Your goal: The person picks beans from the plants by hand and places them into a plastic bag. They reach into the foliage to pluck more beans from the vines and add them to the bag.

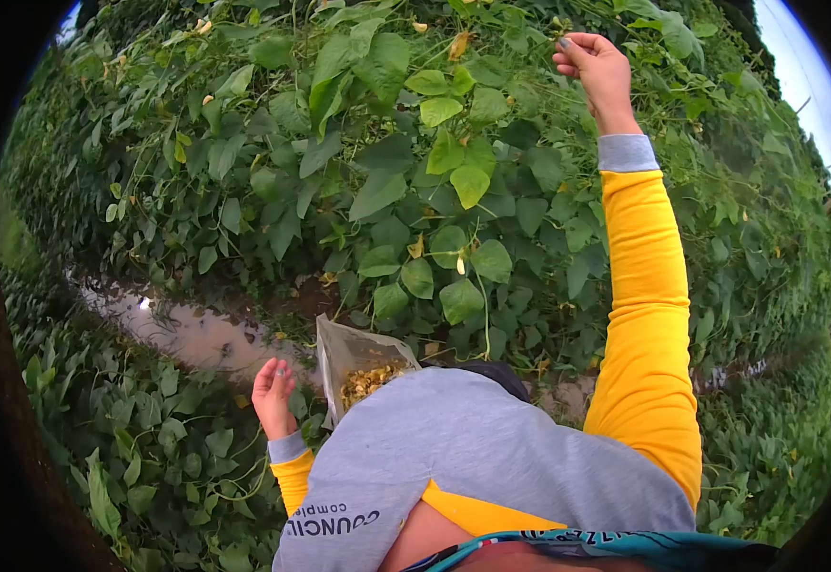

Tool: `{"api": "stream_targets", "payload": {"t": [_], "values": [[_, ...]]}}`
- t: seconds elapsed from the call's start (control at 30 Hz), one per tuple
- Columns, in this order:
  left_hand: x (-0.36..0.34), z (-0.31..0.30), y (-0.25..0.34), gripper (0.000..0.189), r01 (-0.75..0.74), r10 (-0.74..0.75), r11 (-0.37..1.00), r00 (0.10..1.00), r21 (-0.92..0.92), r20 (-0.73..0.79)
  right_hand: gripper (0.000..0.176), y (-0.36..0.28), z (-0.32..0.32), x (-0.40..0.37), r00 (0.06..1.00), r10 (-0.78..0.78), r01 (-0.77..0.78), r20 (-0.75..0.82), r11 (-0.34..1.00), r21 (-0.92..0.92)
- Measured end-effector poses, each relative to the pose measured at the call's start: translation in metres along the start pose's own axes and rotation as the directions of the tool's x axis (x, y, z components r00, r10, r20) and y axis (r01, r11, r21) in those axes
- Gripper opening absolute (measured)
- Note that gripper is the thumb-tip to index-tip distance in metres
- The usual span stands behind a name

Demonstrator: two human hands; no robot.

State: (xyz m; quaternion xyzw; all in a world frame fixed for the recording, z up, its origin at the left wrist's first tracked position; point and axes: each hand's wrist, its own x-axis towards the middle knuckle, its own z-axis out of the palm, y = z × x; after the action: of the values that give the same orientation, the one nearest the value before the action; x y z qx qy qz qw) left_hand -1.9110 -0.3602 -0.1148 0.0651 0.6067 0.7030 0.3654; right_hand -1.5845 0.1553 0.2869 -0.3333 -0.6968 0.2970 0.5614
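My right hand [597,76] is raised at the top right, among the upper vines. Its thumb and fingers are pinched together at a small yellow-green flower [561,27] on the plant; the fingers partly hide it. Lower down, my left hand [273,393] hangs beside a clear plastic bag [335,349], with loosely curled fingers apart and nothing visible in them. The bag leans against my front, its mouth open, with many yellowish picked flowers [370,379] inside.
A dense wall of leafy vines [377,191] rises in front of me, dotted with pale blossoms [460,264]. Muddy water [196,334] lies in a furrow at its foot. Low leafy plants [172,448] grow at lower left and right.
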Motion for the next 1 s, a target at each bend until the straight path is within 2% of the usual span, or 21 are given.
{"api": "stream_targets", "payload": {"t": [0.2, 0.3, 0.5, 0.6, 0.67, 0.7, 0.73, 0.77, 0.8, 0.83, 0.9, 0.97, 1.0], "values": [[-0.008, -0.003, -0.003, 0.033, 0.011, -0.011, 1.0, 1.0, 0.003, -0.009, 0.016, 0.01, -0.004, 0.0, 0.993, -0.114, 0.11, -0.022, 0.985, -0.131], [-0.007, -0.006, -0.003, 0.033, 0.006, -0.006, 1.0, 1.0, 0.006, -0.006, 0.018, 0.014, -0.006, 0.003, 0.998, -0.046, 0.05, 0.034, 0.989, -0.136], [-0.007, -0.004, 0.009, 0.034, 0.019, -0.019, 0.999, 1.0, 0.032, -0.019, 0.024, -0.025, 0.007, -0.036, 0.981, -0.176, 0.165, -0.079, 0.977, -0.137], [-0.008, -0.003, 0.01, 0.034, 0.011, -0.011, 0.999, 1.0, 0.032, -0.008, 0.019, -0.059, 0.028, -0.088, 0.97, -0.242, 0.242, -0.035, 0.97, 0.013], [-0.006, 0.0, 0.009, 0.034, 0.002, -0.003, 0.999, 1.0, 0.045, 0.009, 0.017, -0.073, 0.055, -0.145, 0.971, -0.236, 0.227, 0.039, 0.961, 0.159], [-0.005, 0.001, 0.007, 0.034, 0.007, -0.008, 0.999, 1.0, 0.045, 0.016, 0.015, -0.068, 0.072, -0.178, 0.934, -0.351, 0.345, 0.074, 0.935, 0.081], [-0.003, 0.002, 0.005, 0.034, 0.013, -0.014, 0.999, 1.0, 0.043, 0.025, 0.012, -0.069, 0.093, -0.218, 0.893, -0.43, 0.418, 0.135, 0.902, 0.112], [-0.002, 0.004, 0.004, 0.034, 0.017, -0.019, 0.999, 0.999, 0.041, 0.032, 0.011, -0.054, 0.116, -0.263, 0.88, -0.402, 0.368, 0.253, 0.914, 0.174], [-0.001, 0.007, 0.003, 0.034, 0.02, -0.022, 0.999, 0.999, 0.044, 0.036, 0.013, -0.033, 0.137, -0.309, 0.797, -0.389, 0.356, 0.462, 0.921, 0.16], [-0.002, 0.01, 0.003, 0.034, 0.024, -0.026, 0.999, 0.999, 0.046, 0.036, 0.014, -0.004, 0.149, -0.352, 0.57, -0.287, 0.288, 0.77, 0.947, 0.14], [-0.002, 0.011, 0.006, 0.034, 0.017, -0.019, 0.999, 0.999, 0.042, 0.049, 0.016, 0.032, 0.151, -0.394, 0.215, -0.238, 0.51, 0.947, 0.854, 0.099], [-0.005, 0.012, 0.008, 0.033, 0.005, -0.005, 1.0, 0.998, 0.009, 0.064, 0.017, 0.019, 0.148, -0.356, 0.471, -0.191, 0.27, 0.861, 0.961, 0.065], [-0.01, 0.012, 0.006, 0.032, 0.013, -0.013, 1.0, 1.0, 0.001, 0.027, 0.017, 0.0, 0.133, -0.321, 0.589, -0.176, 0.214, 0.789, 0.975, 0.058]]}}
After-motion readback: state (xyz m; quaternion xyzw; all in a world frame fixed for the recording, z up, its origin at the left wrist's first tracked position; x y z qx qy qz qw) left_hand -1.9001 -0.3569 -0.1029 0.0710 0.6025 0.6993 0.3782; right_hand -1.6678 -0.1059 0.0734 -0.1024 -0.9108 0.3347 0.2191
